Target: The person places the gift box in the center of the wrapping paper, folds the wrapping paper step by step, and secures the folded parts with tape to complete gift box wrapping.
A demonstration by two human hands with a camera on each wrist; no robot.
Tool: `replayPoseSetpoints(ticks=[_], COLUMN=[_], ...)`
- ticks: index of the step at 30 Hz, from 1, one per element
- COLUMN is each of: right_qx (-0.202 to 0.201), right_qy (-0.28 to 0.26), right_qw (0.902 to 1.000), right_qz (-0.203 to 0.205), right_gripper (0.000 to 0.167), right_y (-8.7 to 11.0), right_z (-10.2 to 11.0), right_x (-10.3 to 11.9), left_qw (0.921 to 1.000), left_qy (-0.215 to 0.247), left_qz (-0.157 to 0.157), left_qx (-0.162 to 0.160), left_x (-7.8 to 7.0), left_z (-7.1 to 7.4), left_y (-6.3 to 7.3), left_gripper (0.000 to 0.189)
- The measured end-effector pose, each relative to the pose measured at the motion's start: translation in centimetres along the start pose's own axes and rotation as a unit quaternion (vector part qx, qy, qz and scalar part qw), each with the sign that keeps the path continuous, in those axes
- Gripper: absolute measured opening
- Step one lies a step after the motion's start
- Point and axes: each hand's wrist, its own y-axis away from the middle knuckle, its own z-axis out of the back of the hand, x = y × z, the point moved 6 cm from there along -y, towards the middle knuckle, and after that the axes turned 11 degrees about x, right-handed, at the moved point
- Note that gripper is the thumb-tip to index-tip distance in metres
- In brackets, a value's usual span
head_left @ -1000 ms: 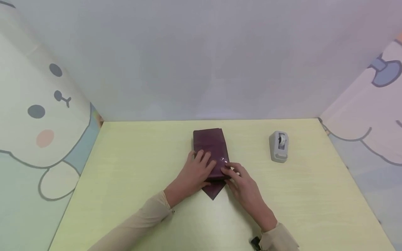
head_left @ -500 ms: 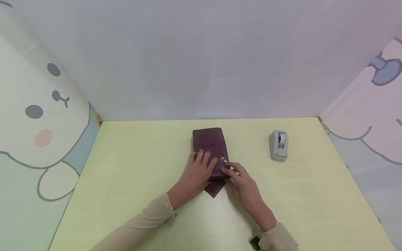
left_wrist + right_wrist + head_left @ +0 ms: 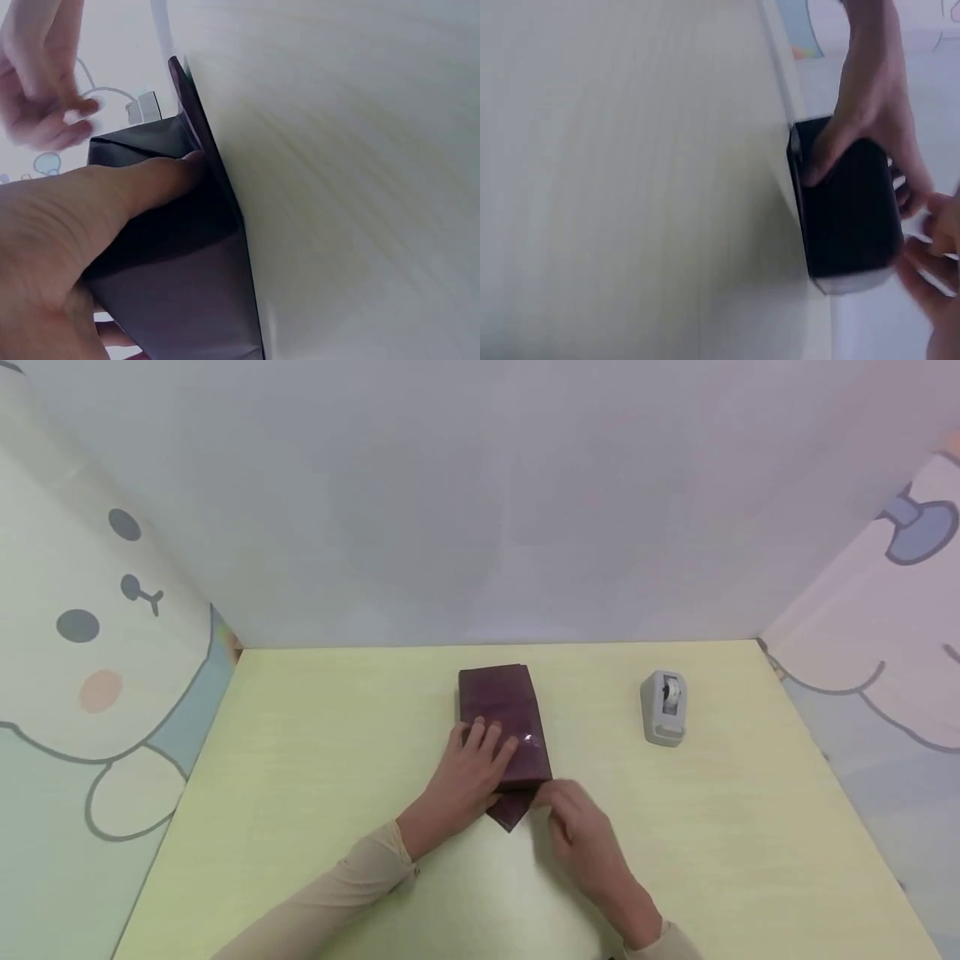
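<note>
A box wrapped in dark purple paper [image 3: 498, 689] lies on the table, its long side pointing away from me. A pointed paper flap [image 3: 510, 812] sticks out on the table at its near end. My left hand [image 3: 465, 785] holds the box, fingers spread over the top. In the left wrist view its thumb [image 3: 161, 180] presses into the near end, by the flap's fold. My right hand [image 3: 581, 835] is beside the near right corner, fingers loosely bent. The left wrist view shows that right hand [image 3: 37, 82] blurred and apart from the box, with nothing plainly held.
A grey tape dispenser [image 3: 664, 710] with a roll in it stands at the right on the pale yellow table [image 3: 322, 718]. A plain wall [image 3: 495, 527] rises behind the table's far edge. Cartoon-printed panels [image 3: 90, 693] flank both sides.
My right hand has let go of the box's right edge and come down toward the near corner, its fingers more bent. My left hand keeps its hold; its thumb stays by the flap.
</note>
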Motion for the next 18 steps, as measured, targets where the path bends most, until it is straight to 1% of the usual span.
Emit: replayPoseSetpoints(ticks=[2,4,6,8,10,14,16,18], right_qx=[0.060,0.115,0.141,0.147,0.150,0.161,0.165,0.167], right_qy=[0.017,0.047,0.064,0.070,0.072,0.081,0.084,0.088], right_qw=[0.9980,0.9922,0.9879,0.9867,0.9860,0.9836,0.9827,0.9820], right_qz=[0.010,0.014,0.009,-0.001,-0.007,-0.003,0.001,0.006], right_gripper=[0.033,0.032,0.036,0.038,0.040,0.041,0.041,0.045], right_y=[0.3,0.6,0.6,0.6,0.5,0.2,0.1,0.1], right_z=[-1.3,-2.6,-3.4,-3.6,-3.6,-3.4,-3.4,-3.4], right_x=[0.7,1.2,1.4,1.6,1.6,1.7,1.7,1.7], left_qw=[1.0000,1.0000,0.9998,0.9990,0.9968,0.9872,0.9838,0.9828], left_qy=[-0.001,0.000,0.002,0.021,0.053,0.133,0.152,0.155], left_qz=[-0.002,-0.007,-0.019,-0.039,-0.058,-0.087,-0.094,-0.100], left_qx=[-0.001,0.000,0.005,0.011,0.012,0.016,0.015,0.012], left_x=[-0.1,-0.1,0.0,0.5,1.4,3.3,3.8,3.9], left_z=[0.0,0.0,-0.1,0.1,0.3,0.5,0.2,-0.2], left_y=[-0.1,-0.2,-0.2,-0.1,0.2,0.9,1.0,1.0], left_gripper=[0.094,0.094,0.095,0.097,0.098,0.095,0.091,0.088])
